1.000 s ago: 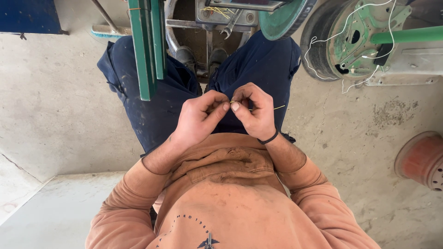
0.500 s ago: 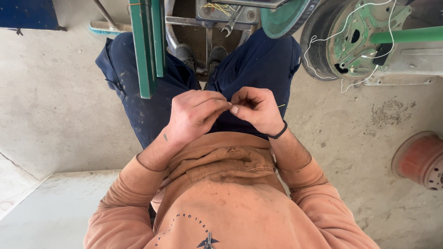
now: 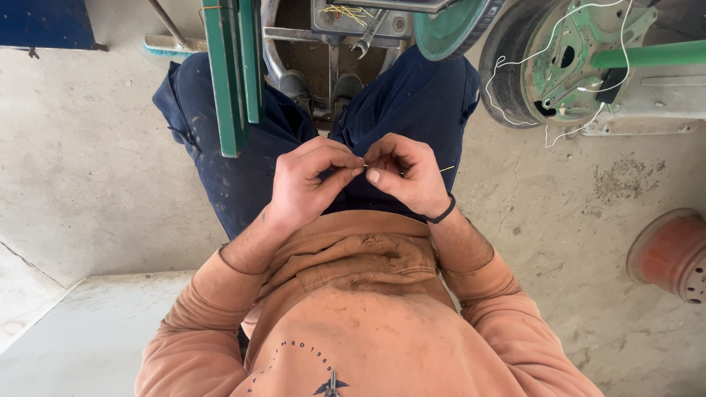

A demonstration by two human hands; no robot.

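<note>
My left hand and my right hand meet in front of my belly, fingertips pinched together on a thin yellowish wire. A short end of the wire sticks out to the right of my right hand. The part between the fingers is hidden. I wear an orange sweatshirt and dark blue trousers, and a black band sits on my right wrist. I look straight down over my lap at the concrete floor.
A green metal beam stands by my left knee. Ahead lies a metal machine frame with a wrench. A wheel rim with white wire sits to the right, and a red rim at far right. A pale slab is lower left.
Both hands have stayed together on the wire, shifting slightly as the fingers work it. The view has barely moved.
</note>
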